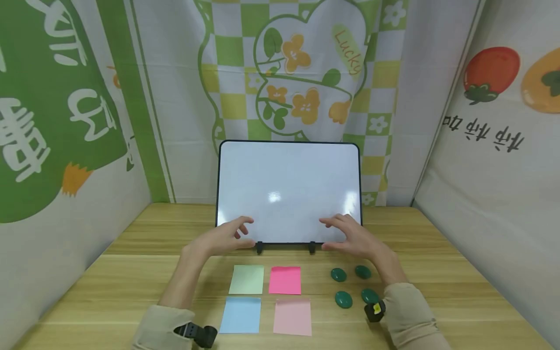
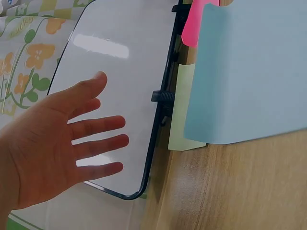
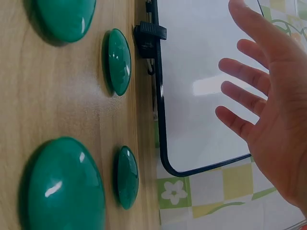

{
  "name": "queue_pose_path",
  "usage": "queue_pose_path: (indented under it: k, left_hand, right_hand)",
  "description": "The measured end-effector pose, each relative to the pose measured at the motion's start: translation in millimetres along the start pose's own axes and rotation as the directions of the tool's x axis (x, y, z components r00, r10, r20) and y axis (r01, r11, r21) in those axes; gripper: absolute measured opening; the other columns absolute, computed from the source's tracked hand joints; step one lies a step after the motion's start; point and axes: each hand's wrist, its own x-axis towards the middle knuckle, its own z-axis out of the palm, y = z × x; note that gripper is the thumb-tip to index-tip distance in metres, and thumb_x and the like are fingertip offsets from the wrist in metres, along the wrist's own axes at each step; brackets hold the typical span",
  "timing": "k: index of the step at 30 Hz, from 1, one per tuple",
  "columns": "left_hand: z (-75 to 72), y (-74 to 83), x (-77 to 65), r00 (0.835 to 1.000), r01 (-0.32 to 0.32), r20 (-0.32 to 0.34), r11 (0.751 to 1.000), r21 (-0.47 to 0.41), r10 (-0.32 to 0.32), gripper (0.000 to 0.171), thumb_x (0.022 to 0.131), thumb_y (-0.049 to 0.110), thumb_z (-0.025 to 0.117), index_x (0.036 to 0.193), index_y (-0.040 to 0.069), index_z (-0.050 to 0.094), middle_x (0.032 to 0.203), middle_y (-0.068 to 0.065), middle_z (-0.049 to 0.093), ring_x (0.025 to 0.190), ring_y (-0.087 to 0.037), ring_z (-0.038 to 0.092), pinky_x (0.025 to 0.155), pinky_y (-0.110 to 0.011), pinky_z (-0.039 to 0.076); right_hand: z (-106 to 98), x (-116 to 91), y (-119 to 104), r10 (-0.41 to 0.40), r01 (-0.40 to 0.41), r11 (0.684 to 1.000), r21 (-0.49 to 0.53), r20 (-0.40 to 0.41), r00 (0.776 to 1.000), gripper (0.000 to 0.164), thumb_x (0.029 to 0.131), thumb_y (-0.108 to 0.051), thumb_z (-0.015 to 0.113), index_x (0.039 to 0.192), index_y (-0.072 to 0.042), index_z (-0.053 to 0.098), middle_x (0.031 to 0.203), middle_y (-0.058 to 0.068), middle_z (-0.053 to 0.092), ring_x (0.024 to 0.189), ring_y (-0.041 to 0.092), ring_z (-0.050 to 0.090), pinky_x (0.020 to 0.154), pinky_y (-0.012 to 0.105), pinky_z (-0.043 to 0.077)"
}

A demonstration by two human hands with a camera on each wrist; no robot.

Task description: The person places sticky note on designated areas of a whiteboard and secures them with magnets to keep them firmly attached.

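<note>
A white dry-erase board (image 1: 288,189) with a thin black frame stands upright at the back of the table, its lower edge in two black clips (image 1: 312,248). My left hand (image 1: 225,236) hovers before its lower left part, fingers spread and holding nothing; the left wrist view shows the open palm (image 2: 43,143). Before the lower right part is my right hand (image 1: 352,237), also with spread fingers and nothing in them. Nearest below the right hand lie several glossy green oval magnet-like pieces (image 1: 339,274). Sticky notes lie between the forearms: pale green (image 1: 247,279), hot pink (image 1: 285,280), blue (image 1: 240,315) and light pink (image 1: 292,317).
The wooden table (image 1: 109,291) reaches back to a patterned cloth (image 1: 236,63) behind the board. Printed cloth walls (image 1: 494,194) close in both sides. Dark wrist-worn devices (image 1: 375,311) sit at both cuffs.
</note>
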Motion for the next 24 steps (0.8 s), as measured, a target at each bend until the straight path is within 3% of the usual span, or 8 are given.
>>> queue_pose_path:
  k: [6, 12, 24]
  left_hand:
    - [-0.5, -1.4, -0.9, 0.999, 0.017, 0.028, 1.0, 0.015, -0.017, 0.048, 0.092, 0.042, 0.067, 0.129, 0.012, 0.055, 0.116, -0.006, 0.064, 0.106, -0.022, 0.062, 0.087, -0.042, 0.054]
    - [-1.0, -1.8, -1.5, 0.997, 0.024, 0.069, 0.998, 0.049, -0.028, 0.032, 0.092, 0.039, 0.068, 0.113, 0.016, 0.065, 0.109, -0.003, 0.067, 0.1, -0.018, 0.063, 0.085, -0.041, 0.054]
    - [1.6, -6.5, -2.0, 0.991, 0.047, 0.119, 0.998, 0.053, -0.053, 0.03, 0.092, 0.038, 0.069, 0.113, 0.016, 0.068, 0.111, -0.002, 0.067, 0.103, -0.019, 0.061, 0.091, -0.044, 0.052]
  right_hand:
    - [0.1, -1.0, -0.4, 0.031, -0.032, 0.999, 0.033, 0.033, 0.999, 0.069, 0.088, -0.05, 0.07, 0.144, -0.014, 0.052, 0.122, 0.009, 0.062, 0.115, 0.03, 0.055, 0.095, 0.05, 0.049]
    - [0.1, -2.5, 1.5, 0.057, -0.061, 0.995, 0.074, 0.054, 0.997, 0.068, 0.087, -0.051, 0.071, 0.142, -0.014, 0.054, 0.119, 0.007, 0.064, 0.111, 0.029, 0.059, 0.092, 0.052, 0.052]
    - [-1.4, -5.5, 1.2, 0.074, -0.084, 0.988, 0.128, 0.084, 0.994, 0.067, 0.088, -0.048, 0.072, 0.141, -0.013, 0.054, 0.119, 0.011, 0.066, 0.108, 0.029, 0.06, 0.092, 0.049, 0.053]
